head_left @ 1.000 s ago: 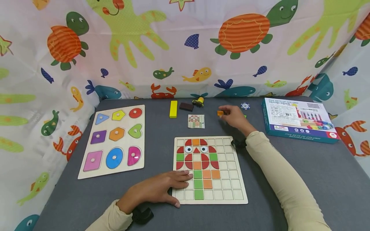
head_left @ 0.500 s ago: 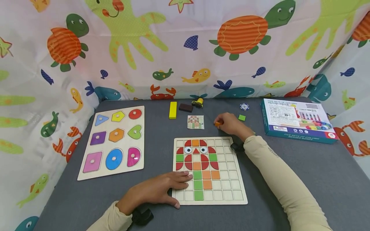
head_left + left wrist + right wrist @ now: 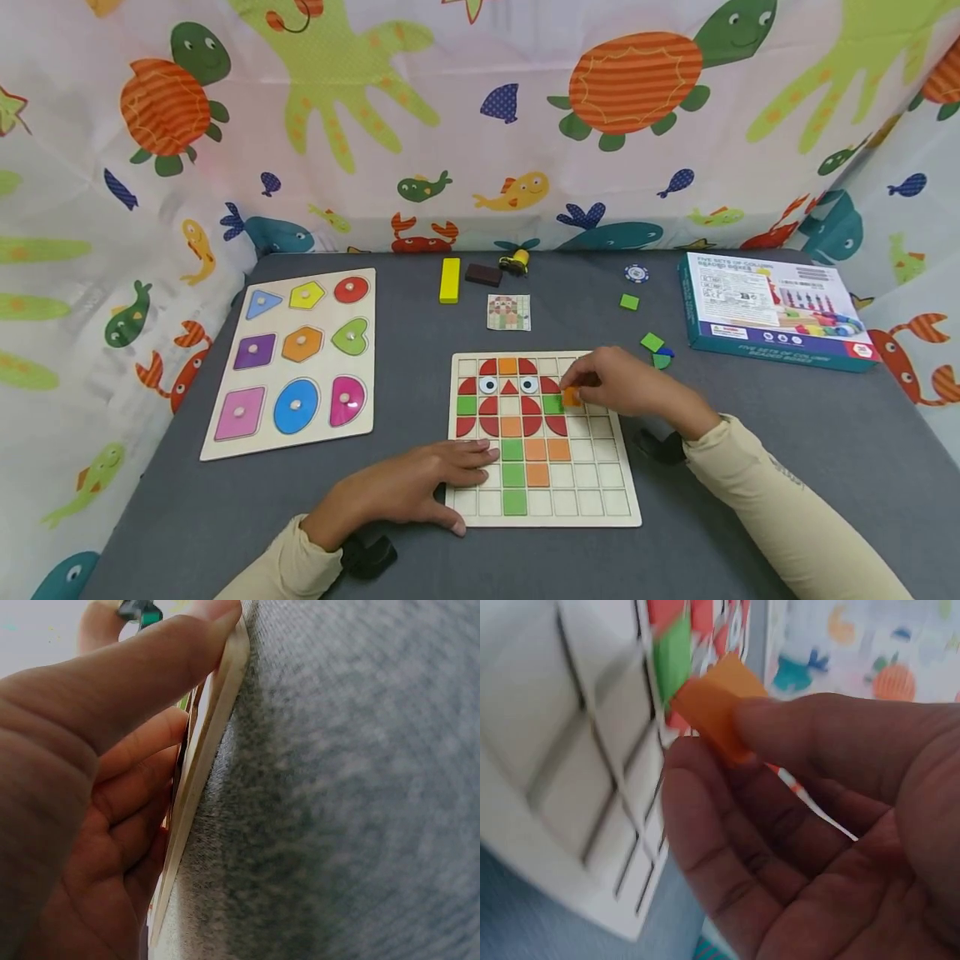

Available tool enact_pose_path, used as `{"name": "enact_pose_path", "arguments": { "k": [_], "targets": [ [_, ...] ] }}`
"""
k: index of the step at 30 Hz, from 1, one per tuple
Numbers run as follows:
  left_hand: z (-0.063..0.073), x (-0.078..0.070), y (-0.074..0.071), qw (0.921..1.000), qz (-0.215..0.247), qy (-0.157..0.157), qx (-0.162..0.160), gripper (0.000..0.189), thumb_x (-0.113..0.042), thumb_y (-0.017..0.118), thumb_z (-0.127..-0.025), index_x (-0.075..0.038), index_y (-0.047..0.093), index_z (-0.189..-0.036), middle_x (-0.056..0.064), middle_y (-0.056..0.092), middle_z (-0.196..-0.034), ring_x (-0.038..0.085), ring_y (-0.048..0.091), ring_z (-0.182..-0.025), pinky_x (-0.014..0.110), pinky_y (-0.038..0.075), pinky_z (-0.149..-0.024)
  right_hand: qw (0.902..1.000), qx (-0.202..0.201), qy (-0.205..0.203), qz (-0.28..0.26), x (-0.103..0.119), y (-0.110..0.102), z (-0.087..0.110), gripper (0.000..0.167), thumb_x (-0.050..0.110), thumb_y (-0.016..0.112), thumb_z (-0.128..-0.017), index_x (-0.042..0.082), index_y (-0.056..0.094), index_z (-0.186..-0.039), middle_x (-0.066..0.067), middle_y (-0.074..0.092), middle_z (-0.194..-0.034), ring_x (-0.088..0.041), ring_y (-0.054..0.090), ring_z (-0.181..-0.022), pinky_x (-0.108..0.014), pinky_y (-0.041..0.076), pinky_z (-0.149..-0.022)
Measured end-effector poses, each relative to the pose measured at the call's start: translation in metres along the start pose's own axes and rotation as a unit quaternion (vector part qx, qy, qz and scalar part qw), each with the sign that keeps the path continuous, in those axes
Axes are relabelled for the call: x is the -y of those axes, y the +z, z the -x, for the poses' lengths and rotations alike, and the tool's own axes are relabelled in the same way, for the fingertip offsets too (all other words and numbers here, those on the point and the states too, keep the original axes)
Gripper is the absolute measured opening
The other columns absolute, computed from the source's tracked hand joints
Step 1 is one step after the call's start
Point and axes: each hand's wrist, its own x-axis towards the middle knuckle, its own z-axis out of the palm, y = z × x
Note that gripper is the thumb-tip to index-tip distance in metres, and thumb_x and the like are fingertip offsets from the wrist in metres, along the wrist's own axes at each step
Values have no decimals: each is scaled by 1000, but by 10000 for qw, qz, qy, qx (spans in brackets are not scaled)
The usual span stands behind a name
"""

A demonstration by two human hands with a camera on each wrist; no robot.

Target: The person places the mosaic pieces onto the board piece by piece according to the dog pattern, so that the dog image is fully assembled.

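A white grid board [image 3: 603, 503] lies on the grey table, with red, green and orange tiles and two eye tiles in its cells. My left hand [image 3: 420, 483] rests on its lower left side, fingers fairly straight; in the left wrist view the thumb [image 3: 150, 667] touches the board edge [image 3: 206, 750]. Over the board's upper right part, my right hand [image 3: 633, 383] pinches an orange square tile [image 3: 572, 397] between thumb and fingers. Seen by the right wrist camera, that orange tile [image 3: 720, 701] is tilted beside a green tile [image 3: 673, 664] on the board.
A picture card [image 3: 508, 312] lies behind the board. Loose green tiles [image 3: 652, 342] and a patterned chip [image 3: 636, 273] are at right, near a boxed set [image 3: 776, 312]. A shape puzzle [image 3: 288, 454] lies left. Yellow [image 3: 449, 281] and brown blocks [image 3: 483, 275] stand behind.
My right hand has moved from beside the picture card down over the board with the orange tile, uncovering loose green and blue tiles at right. The left hand stays on the board.
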Motion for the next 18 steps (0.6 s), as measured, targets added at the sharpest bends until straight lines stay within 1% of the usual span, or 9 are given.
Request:
{"name": "enact_pose_path", "arguments": {
  "k": [6,9,11,13,18],
  "targets": [
    [0,-1,0,10000,10,-40,22,72,-45,71,-85,-13,47,-145,-4,33,-155,16,25,-144,39,31,-111,9976,484,-314,-376,20,25,20,14,0,68,-88,7,73,-99,6,65,-86,-10,55,-73,-26,50,-65],
    [0,-2,-1,10000,17,-61,23,72,-43,72,-85,-13,47,-145,-3,33,-155,16,24,-144,39,31,-110,9946,763,-446,-552,25,34,27,14,-2,68,-87,9,73,-96,8,64,-84,-7,55,-71,-25,50,-65],
    [-1,-2,-1,10000,-1,-65,24,72,-43,73,-85,-13,47,-145,-3,32,-155,16,24,-144,39,31,-111,9934,840,-527,-581,25,40,29,15,-3,68,-86,10,72,-95,9,63,-82,-6,54,-69,-24,50,-64],
    [-1,-2,-1,10000,-9,-56,20,72,-42,73,-84,-13,47,-145,-3,32,-155,16,24,-144,39,30,-111,9938,797,-540,-556,25,44,30,15,-2,69,-86,10,72,-94,10,61,-80,-5,53,-68,-23,49,-63],
    [-1,-1,-1,10000,-14,-74,22,72,-41,74,-84,-13,48,-145,-3,33,-155,16,24,-144,39,30,-111,9966,459,-595,-340,25,54,31,16,-2,69,-86,12,72,-92,12,56,-77,-6,51,-68,-24,47,-61]
  ]
}}
